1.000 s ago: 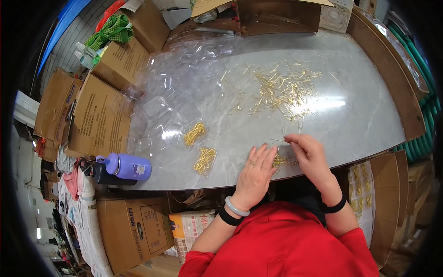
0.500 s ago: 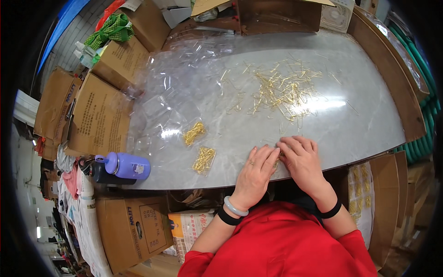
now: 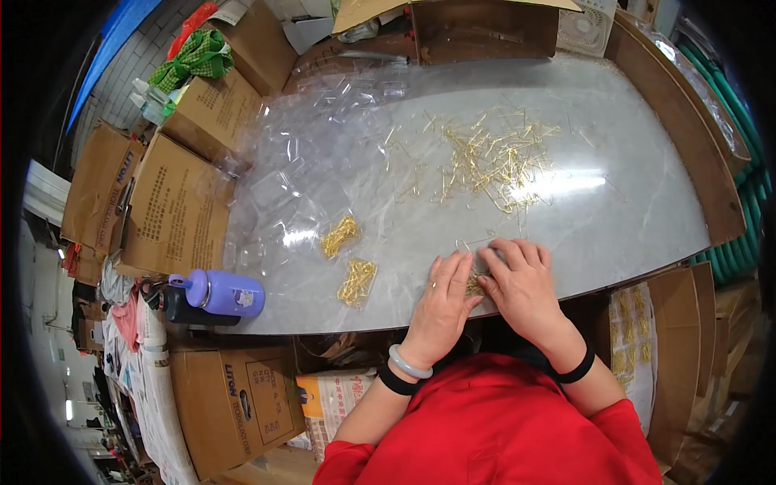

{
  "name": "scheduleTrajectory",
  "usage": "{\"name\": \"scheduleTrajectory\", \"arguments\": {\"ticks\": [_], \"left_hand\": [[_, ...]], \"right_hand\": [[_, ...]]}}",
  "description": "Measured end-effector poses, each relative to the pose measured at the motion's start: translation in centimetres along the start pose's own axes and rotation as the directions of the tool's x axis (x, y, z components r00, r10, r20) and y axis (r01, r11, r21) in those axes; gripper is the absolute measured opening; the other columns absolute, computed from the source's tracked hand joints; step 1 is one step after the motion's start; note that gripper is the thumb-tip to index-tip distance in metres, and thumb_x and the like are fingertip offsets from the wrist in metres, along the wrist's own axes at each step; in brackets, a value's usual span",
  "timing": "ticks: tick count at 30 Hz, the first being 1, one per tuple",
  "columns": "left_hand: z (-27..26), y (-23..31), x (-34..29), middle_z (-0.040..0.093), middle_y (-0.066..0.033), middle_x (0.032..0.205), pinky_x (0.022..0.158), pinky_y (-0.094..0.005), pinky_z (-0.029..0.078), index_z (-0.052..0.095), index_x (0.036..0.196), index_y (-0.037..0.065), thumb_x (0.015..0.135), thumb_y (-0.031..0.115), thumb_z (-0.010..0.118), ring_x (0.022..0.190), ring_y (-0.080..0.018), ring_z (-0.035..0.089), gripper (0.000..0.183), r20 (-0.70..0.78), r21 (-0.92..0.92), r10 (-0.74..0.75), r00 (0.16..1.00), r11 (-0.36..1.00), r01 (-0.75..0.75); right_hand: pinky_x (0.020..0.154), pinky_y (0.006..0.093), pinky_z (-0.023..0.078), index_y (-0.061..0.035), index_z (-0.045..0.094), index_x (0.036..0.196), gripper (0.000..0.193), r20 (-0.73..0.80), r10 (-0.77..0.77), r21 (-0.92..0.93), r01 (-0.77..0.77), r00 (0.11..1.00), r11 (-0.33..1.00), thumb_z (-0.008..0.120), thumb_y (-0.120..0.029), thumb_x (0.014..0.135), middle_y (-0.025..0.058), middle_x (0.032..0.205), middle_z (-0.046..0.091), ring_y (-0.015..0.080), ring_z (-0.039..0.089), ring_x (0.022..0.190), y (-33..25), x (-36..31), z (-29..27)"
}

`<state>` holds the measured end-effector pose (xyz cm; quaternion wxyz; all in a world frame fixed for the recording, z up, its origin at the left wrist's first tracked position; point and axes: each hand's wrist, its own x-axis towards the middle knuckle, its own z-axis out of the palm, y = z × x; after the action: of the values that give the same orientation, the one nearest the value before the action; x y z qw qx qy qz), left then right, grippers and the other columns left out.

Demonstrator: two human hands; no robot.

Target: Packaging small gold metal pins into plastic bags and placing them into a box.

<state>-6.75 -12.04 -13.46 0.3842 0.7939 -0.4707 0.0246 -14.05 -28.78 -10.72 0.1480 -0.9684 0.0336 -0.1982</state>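
Observation:
At the table's near edge my left hand (image 3: 441, 301) and my right hand (image 3: 521, 284) curl in from both sides around a small bundle of gold wire hooks (image 3: 474, 284). The fingers hide most of the bundle. A loose hook (image 3: 477, 242) lies just beyond the fingertips. Farther off, a loose heap of gold wire hooks (image 3: 493, 162) spreads over the grey tabletop. To the left of my left hand sit two packed lots of hooks, a nearer one in a clear plastic box (image 3: 357, 283) and one behind it (image 3: 339, 237).
Clear plastic boxes (image 3: 299, 162) crowd the table's left side. A purple bottle (image 3: 230, 293) lies at the near left corner, with cardboard boxes (image 3: 176, 206) behind it. A cardboard wall (image 3: 687, 121) borders the right edge. Packed hooks (image 3: 630, 323) lie in a carton below right.
Both hands have shifted slightly left and my fingers have parted a little, so more of the bundle shows between them. A loose hook beyond the fingertips shows more plainly.

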Motion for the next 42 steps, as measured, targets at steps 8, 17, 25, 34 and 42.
{"name": "scheduleTrajectory", "arguments": {"ticks": [8, 17, 25, 34, 42], "left_hand": [[0.0, -0.1, -0.1, 0.051, -0.0218, 0.140, 0.118, -0.0538, 0.032, 0.040, 0.147, -0.001, 0.091, 0.008, 0.068, 0.134, -0.0395, 0.047, 0.064, 0.008, 0.044, 0.025, 1.000, 0.999, -0.025], [0.0, -0.1, -0.2, 0.046, -0.0224, 0.144, 0.118, -0.0547, 0.031, 0.038, 0.148, -0.001, 0.088, 0.001, 0.066, 0.137, -0.0416, 0.043, 0.067, 0.014, 0.037, 0.016, 1.000, 0.999, -0.016], [-0.3, 0.1, -0.1, 0.043, -0.0240, 0.147, 0.117, -0.0521, 0.034, 0.034, 0.151, -0.002, 0.086, -0.001, 0.067, 0.138, -0.0438, 0.041, 0.072, -0.018, -0.001, -0.021, 1.000, 1.000, 0.021], [-2.4, 0.6, -0.5, 0.044, -0.0252, 0.146, 0.112, -0.0455, 0.039, 0.039, 0.149, -0.001, 0.085, 0.008, 0.076, 0.135, -0.0443, 0.043, 0.074, -0.016, -0.107, -0.079, 0.997, 0.991, 0.077], [-3.6, 1.5, -1.8, 0.055, -0.0203, 0.124, 0.090, -0.0404, 0.051, 0.054, 0.134, -0.003, 0.084, -0.002, 0.072, 0.109, -0.0365, 0.059, 0.053, -0.032, 0.087, -0.282, 0.959, 0.955, 0.283]], "right_hand": [[0.100, 0.0455, 0.036, -0.0055, 0.059, 0.123, 0.040, -0.068, 0.066, -0.031, -0.069, 0.995, 0.997, 0.069, -0.024, 0.089, 0.0109, 0.124, 0.056, 0.0304, 0.050, 0.117, 0.0, -0.7, 0.4], [0.097, 0.0458, 0.037, -0.0062, 0.060, 0.122, 0.037, -0.001, 0.031, 0.069, -0.030, 1.000, 0.997, 0.067, -0.025, 0.090, 0.0111, 0.120, 0.056, 0.0306, 0.050, 0.113, -0.8, -0.9, 0.3], [0.105, 0.0460, 0.035, -0.0055, 0.058, 0.130, 0.056, 0.085, -0.163, 0.157, 0.148, 0.983, 0.976, 0.072, -0.038, 0.087, 0.0098, 0.129, 0.057, 0.0299, 0.050, 0.122, 0.1, -0.4, 0.0], [0.106, 0.0459, 0.036, -0.0079, 0.057, 0.132, 0.068, 0.209, -0.253, 0.312, 0.181, 0.945, 0.933, 0.083, -0.027, 0.072, 0.0085, 0.127, 0.058, 0.0305, 0.052, 0.120, 3.2, 0.8, -2.6], [0.101, 0.0427, 0.042, -0.0078, 0.062, 0.123, 0.053, 0.059, -0.268, 0.269, 0.243, 0.962, 0.932, 0.080, -0.021, 0.075, 0.0078, 0.123, 0.059, 0.0282, 0.054, 0.117, 1.0, 0.5, 0.1]]}}
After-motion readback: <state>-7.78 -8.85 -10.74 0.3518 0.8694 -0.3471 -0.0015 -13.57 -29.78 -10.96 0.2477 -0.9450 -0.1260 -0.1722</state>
